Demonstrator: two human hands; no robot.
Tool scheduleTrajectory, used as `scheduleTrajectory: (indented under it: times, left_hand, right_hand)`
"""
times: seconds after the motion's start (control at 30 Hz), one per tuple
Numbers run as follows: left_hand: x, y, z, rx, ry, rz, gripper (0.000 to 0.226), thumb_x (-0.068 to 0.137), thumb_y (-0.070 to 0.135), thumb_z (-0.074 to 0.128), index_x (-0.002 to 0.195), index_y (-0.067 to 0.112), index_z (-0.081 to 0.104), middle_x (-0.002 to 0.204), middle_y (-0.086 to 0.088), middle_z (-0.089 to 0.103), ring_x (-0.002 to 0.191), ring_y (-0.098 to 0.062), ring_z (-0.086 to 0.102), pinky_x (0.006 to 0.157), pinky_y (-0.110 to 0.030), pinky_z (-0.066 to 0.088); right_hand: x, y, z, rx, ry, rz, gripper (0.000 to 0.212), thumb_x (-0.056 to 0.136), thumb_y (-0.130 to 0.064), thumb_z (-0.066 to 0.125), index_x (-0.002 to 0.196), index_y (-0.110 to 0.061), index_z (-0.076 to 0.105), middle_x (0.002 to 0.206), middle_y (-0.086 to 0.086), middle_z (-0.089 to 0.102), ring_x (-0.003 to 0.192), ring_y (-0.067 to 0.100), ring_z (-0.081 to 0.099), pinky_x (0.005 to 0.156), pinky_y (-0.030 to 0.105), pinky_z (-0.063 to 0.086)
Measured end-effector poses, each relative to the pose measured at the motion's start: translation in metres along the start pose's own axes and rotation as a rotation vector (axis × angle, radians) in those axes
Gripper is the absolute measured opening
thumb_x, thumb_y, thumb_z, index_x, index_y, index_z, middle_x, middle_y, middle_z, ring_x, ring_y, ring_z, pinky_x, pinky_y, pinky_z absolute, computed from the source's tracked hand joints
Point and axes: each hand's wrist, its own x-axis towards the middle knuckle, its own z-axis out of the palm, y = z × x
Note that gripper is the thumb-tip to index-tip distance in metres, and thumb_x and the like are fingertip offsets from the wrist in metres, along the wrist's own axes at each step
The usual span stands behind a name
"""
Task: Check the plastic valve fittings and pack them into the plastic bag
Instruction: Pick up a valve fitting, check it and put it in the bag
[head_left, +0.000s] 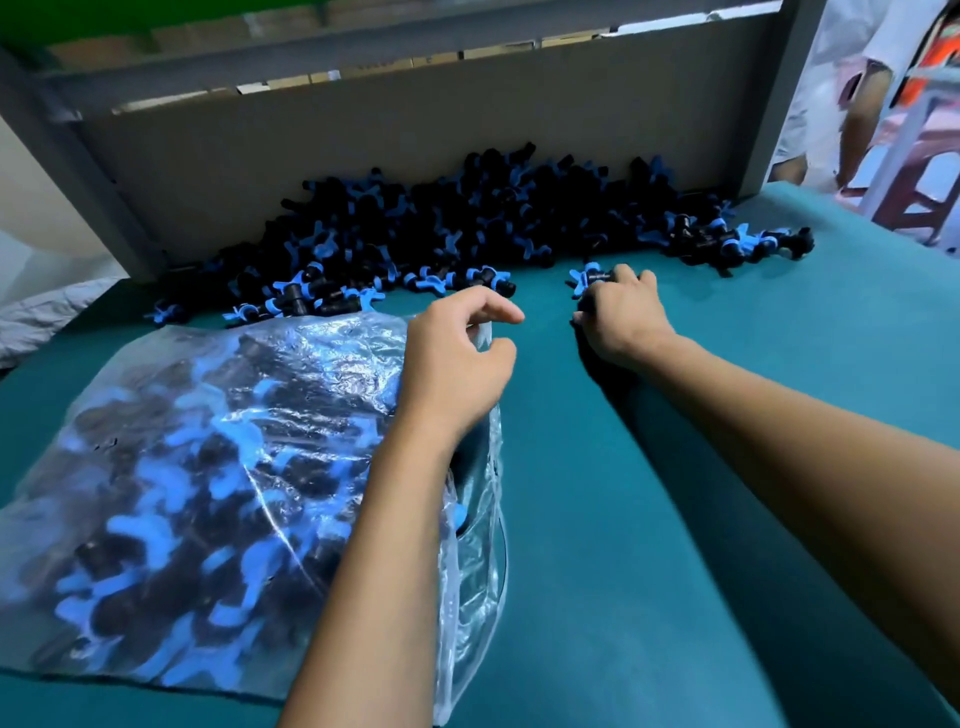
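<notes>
A clear plastic bag (197, 467) lies at the left of the teal table, holding several black fittings with blue handles. My left hand (457, 358) pinches the bag's open edge at its upper right corner. A big pile of loose black and blue valve fittings (467, 223) is heaped against the grey back board. My right hand (623, 317) is curled round black fittings on the table, just in front of the pile; one blue handle (584, 278) sticks out at its left.
The grey board (415, 135) walls off the table's far side. The teal table (727, 519) stretches to the right and front. A person in white and a red stool (914, 171) are beyond the right corner. More fittings (743, 239) trail right.
</notes>
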Motion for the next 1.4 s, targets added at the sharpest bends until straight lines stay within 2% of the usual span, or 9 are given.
scheduleTrajectory:
  times: [0.13, 0.23, 0.37, 0.43, 0.6, 0.73, 0.83, 1.07, 1.4]
  left_hand:
    - [0.001, -0.004, -0.003, -0.035, 0.053, -0.060, 0.029, 0.078, 0.006, 0.056, 0.087, 0.027, 0.074, 0.094, 0.012, 0.074, 0.094, -0.002, 0.068, 0.083, -0.022, 0.057]
    - [0.002, -0.008, -0.004, -0.024, 0.049, -0.068, 0.026, 0.084, -0.001, 0.062, 0.095, 0.021, 0.072, 0.097, 0.008, 0.073, 0.092, -0.004, 0.069, 0.084, -0.021, 0.056]
    - [0.001, -0.010, -0.005, -0.019, -0.033, -0.161, 0.033, 0.090, 0.016, 0.076, 0.120, 0.025, 0.066, 0.109, 0.006, 0.067, 0.085, 0.002, 0.070, 0.076, -0.018, 0.056]
    - [0.000, -0.009, -0.005, -0.061, -0.054, -0.207, 0.037, 0.088, 0.020, 0.080, 0.122, 0.023, 0.067, 0.105, 0.004, 0.069, 0.088, -0.009, 0.073, 0.085, -0.029, 0.059]
    - [-0.004, -0.004, -0.001, -0.130, -0.053, -0.240, 0.020, 0.082, 0.012, 0.085, 0.099, 0.018, 0.077, 0.098, -0.004, 0.076, 0.093, -0.026, 0.074, 0.095, -0.046, 0.058]
    - [-0.004, -0.007, 0.002, -0.175, 0.013, -0.293, 0.020, 0.077, 0.009, 0.088, 0.088, 0.021, 0.076, 0.087, -0.002, 0.076, 0.083, -0.023, 0.073, 0.087, -0.037, 0.060]
    - [-0.004, -0.006, 0.001, -0.218, 0.012, -0.303, 0.020, 0.076, 0.006, 0.088, 0.086, 0.018, 0.075, 0.079, 0.001, 0.073, 0.074, -0.013, 0.069, 0.076, -0.027, 0.058]
    - [-0.002, -0.004, -0.006, -0.430, 0.073, -0.344, 0.016, 0.084, -0.006, 0.077, 0.096, 0.004, 0.071, 0.088, -0.012, 0.072, 0.085, -0.027, 0.075, 0.090, -0.036, 0.061]
    - [-0.005, -0.006, 0.001, -0.224, -0.063, -0.312, 0.019, 0.080, 0.007, 0.086, 0.090, 0.017, 0.074, 0.089, -0.009, 0.076, 0.083, -0.020, 0.074, 0.086, -0.035, 0.060]
  right_hand:
    - [-0.026, -0.004, -0.009, 0.285, 0.213, -0.017, 0.011, 0.086, -0.010, 0.066, 0.095, -0.011, 0.072, 0.100, 0.017, 0.068, 0.099, 0.035, 0.059, 0.081, 0.035, 0.045]
    - [-0.054, -0.011, -0.015, 0.620, 0.326, 0.056, 0.004, 0.087, -0.013, 0.068, 0.086, -0.017, 0.067, 0.080, 0.003, 0.070, 0.075, 0.018, 0.061, 0.073, 0.027, 0.048]
    - [-0.081, -0.022, -0.023, 1.439, 0.110, 0.158, 0.009, 0.096, -0.010, 0.062, 0.088, -0.013, 0.063, 0.069, 0.006, 0.070, 0.055, 0.014, 0.053, 0.052, 0.020, 0.042]
    - [-0.089, -0.021, -0.021, 1.604, -0.023, 0.159, 0.015, 0.098, -0.006, 0.057, 0.088, -0.010, 0.067, 0.067, 0.008, 0.066, 0.057, 0.015, 0.050, 0.050, 0.019, 0.039]
    - [-0.100, -0.019, -0.012, 1.680, -0.147, 0.057, 0.015, 0.098, -0.008, 0.060, 0.086, -0.010, 0.070, 0.072, 0.008, 0.065, 0.065, 0.017, 0.053, 0.059, 0.021, 0.043]
    - [-0.104, -0.019, -0.008, 1.556, -0.124, -0.051, 0.009, 0.085, -0.012, 0.078, 0.092, -0.011, 0.073, 0.088, 0.017, 0.068, 0.080, 0.028, 0.054, 0.076, 0.041, 0.042]
    - [-0.103, -0.020, -0.005, 1.496, -0.077, -0.046, 0.009, 0.088, -0.010, 0.077, 0.095, -0.011, 0.073, 0.090, 0.017, 0.069, 0.079, 0.027, 0.054, 0.068, 0.036, 0.044]
    - [-0.095, -0.017, -0.004, 1.754, -0.032, 0.114, 0.011, 0.097, -0.013, 0.065, 0.088, -0.015, 0.070, 0.076, -0.003, 0.065, 0.069, 0.011, 0.059, 0.064, 0.029, 0.047]
    - [-0.103, -0.019, -0.004, 1.523, -0.081, -0.094, 0.007, 0.088, -0.012, 0.077, 0.094, -0.014, 0.074, 0.092, 0.009, 0.075, 0.079, 0.024, 0.057, 0.065, 0.030, 0.046]
